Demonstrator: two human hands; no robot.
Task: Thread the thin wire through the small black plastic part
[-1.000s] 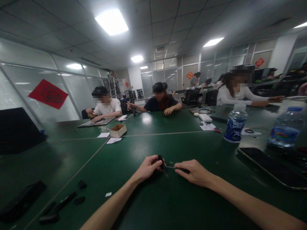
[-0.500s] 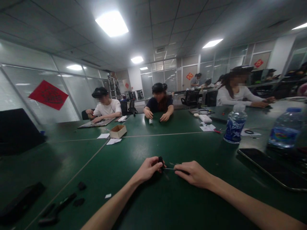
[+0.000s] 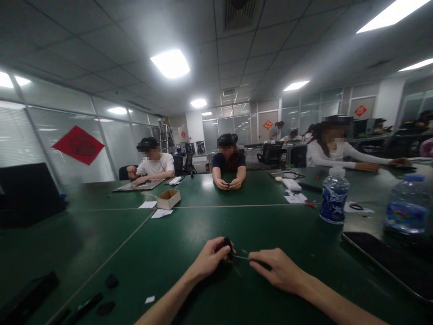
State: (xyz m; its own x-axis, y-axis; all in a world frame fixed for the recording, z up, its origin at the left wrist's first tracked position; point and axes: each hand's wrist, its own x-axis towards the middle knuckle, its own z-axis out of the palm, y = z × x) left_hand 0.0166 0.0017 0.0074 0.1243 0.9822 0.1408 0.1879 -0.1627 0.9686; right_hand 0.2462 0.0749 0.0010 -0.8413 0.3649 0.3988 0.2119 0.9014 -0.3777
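Note:
My left hand [image 3: 214, 258] is closed around a small black part [image 3: 228, 246], held just above the green table [image 3: 189, 230]. My right hand [image 3: 279, 266] pinches a screwdriver, whose thin metal shaft [image 3: 241, 257] points left. The shaft's tip reaches the black part; whether it sits in a screw is too small to tell. Fingers cover most of the handle.
Black pieces [image 3: 105, 308] and a white scrap [image 3: 149, 299] lie at lower left. A phone [image 3: 385, 266] and two bottles [image 3: 334, 196] [image 3: 407, 205] stand or lie at right. Beyond are an open cardboard box [image 3: 169, 199] and co-workers.
My head view has tilted up, so everything sits lower in the picture. Both my hands keep their holds. The person opposite has brought their hands together.

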